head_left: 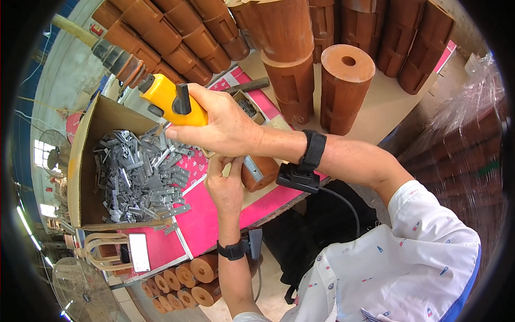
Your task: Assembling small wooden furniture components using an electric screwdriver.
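My right hand (217, 121) is wrapped round the body of a yellow power tool (171, 102) with a black lever; its banded grey far end points up and left. Below it, my left hand (224, 185) has thumb and fingers pinched together, and whatever is in them is too small to make out. Those fingertips are close beside a reddish-brown wooden cylinder (263, 180) lying on the table, with a metal strip (252, 168) along its upper side. My right forearm hides part of this cylinder.
A cardboard box (88, 161) full of loose metal strips (142, 177) stands at left. Behind are a hammer (252, 86), a small box of screws or nails (247, 107) and upright wooden cylinders (348, 91). A phone (139, 252) lies near the pink table's (214, 220) left front corner.
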Tool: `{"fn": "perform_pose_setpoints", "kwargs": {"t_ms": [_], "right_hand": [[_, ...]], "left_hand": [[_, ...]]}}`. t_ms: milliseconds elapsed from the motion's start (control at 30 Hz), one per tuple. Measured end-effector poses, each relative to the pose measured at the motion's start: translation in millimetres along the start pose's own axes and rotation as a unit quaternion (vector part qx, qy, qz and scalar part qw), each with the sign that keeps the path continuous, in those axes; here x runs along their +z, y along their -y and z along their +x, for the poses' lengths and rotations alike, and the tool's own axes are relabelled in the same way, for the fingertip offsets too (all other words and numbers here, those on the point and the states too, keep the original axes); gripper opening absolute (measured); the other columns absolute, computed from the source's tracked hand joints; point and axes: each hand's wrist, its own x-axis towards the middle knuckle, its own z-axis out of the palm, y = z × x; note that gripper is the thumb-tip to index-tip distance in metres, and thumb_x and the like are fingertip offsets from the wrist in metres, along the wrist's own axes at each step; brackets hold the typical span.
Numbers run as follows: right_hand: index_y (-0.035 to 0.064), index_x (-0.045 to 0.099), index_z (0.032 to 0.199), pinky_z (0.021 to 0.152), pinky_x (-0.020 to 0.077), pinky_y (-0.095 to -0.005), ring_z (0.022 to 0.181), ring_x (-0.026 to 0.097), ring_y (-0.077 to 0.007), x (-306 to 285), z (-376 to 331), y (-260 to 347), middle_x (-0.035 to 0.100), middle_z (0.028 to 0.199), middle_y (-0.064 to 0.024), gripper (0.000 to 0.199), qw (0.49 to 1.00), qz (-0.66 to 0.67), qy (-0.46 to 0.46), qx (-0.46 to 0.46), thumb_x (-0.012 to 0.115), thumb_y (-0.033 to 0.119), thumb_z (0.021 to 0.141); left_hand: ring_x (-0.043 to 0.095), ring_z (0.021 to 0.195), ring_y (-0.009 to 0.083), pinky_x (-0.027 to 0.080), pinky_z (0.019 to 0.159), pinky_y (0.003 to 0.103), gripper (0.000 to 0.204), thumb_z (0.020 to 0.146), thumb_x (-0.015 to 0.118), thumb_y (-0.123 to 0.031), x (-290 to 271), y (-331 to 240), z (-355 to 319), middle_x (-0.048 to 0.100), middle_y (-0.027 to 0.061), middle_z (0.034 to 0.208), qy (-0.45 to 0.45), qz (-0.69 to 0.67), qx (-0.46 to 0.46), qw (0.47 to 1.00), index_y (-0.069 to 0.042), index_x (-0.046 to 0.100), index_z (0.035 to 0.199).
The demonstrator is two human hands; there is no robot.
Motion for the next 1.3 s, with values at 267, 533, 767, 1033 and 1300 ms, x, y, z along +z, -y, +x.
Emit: {"fn": "perform_pose_setpoints", "kwargs": {"t_ms": [267, 533, 767, 1033, 1300], "right_hand": [[0.0006, 0.053, 0.107, 0.066, 0.0469, -0.0290, 0.071, 0.058, -0.0143, 0, -1, 1, 0.060, 0.078, -0.0067, 0.043, 1.000, -0.006, 0.010, 0.006, 0.073, 0.024, 0.078], [0.0010, 0.049, 0.112, 0.069, 0.0465, -0.0318, 0.075, 0.059, -0.0188, -2, -3, 1, 0.058, 0.082, -0.0090, 0.048, 0.999, -0.030, 0.027, 0.006, 0.073, 0.026, 0.078], [0.0021, 0.045, 0.119, 0.073, 0.0474, -0.0327, 0.080, 0.061, -0.0237, 2, -3, -7, 0.060, 0.090, -0.0095, 0.055, 0.998, -0.032, 0.037, -0.030, 0.073, 0.023, 0.077], [-0.0008, 0.043, 0.117, 0.078, 0.0473, -0.0410, 0.090, 0.059, -0.0387, 0, -3, -1, 0.058, 0.096, -0.0216, 0.057, 0.998, -0.013, 0.060, 0.012, 0.073, 0.023, 0.074], [-0.0012, 0.043, 0.116, 0.074, 0.0473, -0.0414, 0.086, 0.059, -0.0393, -2, -6, -6, 0.057, 0.094, -0.0216, 0.057, 0.999, -0.009, 0.051, 0.014, 0.073, 0.023, 0.074]], "left_hand": [[0.065, 0.084, 0.0197, 0.047, 0.078, 0.032, 0.018, 0.079, 0.069, -0.006, 1, 3, -1, 0.068, 0.0115, 0.086, -0.002, -0.016, -0.035, 0.999, 0.002, 0.062, 0.094], [0.044, 0.120, 0.0298, 0.037, 0.098, 0.041, 0.071, 0.063, 0.082, -0.020, -10, 12, -16, 0.048, 0.0150, 0.123, 0.109, -0.031, -0.013, 0.994, -0.002, 0.047, 0.121], [0.039, 0.124, 0.0319, 0.033, 0.104, 0.044, 0.098, 0.058, 0.087, -0.021, -3, 18, -20, 0.038, 0.0166, 0.132, 0.150, -0.033, -0.029, 0.988, -0.002, 0.031, 0.136], [0.041, 0.123, 0.0307, 0.034, 0.104, 0.046, 0.100, 0.058, 0.087, -0.020, 0, 17, -21, 0.037, 0.0148, 0.131, 0.139, -0.072, -0.050, 0.986, -0.002, 0.029, 0.136], [0.040, 0.123, 0.0290, 0.033, 0.105, 0.046, 0.099, 0.058, 0.086, -0.017, 0, 16, -21, 0.036, 0.0131, 0.129, 0.137, -0.076, -0.063, 0.986, -0.002, 0.028, 0.137]]}}
